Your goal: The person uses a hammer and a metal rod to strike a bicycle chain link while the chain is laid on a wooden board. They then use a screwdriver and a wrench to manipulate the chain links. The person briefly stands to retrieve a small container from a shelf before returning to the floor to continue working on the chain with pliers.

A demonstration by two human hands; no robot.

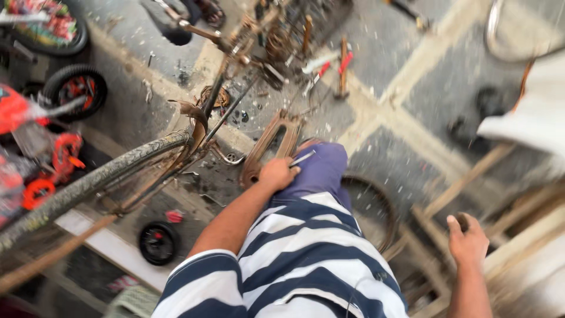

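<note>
Seen from above, the left hand (278, 174) is closed around a slim metal tool (302, 158) resting at the knee beside a rusty bicycle frame (194, 126), while the right hand (467, 238) curls around a small dark object (463, 221) over wooden slats (465, 182).

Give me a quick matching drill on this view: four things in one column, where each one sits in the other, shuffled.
Things:
1. left hand
2. right hand
3. bicycle tyre
4. small black wheel

Places:
A. flat on the floor, lower left
B. resting on the knee, holding a thin metal tool
C. slanting across the left side, on its rusty frame
D. at the right, over the wooden slats

Pairs: 1-B, 2-D, 3-C, 4-A
</note>
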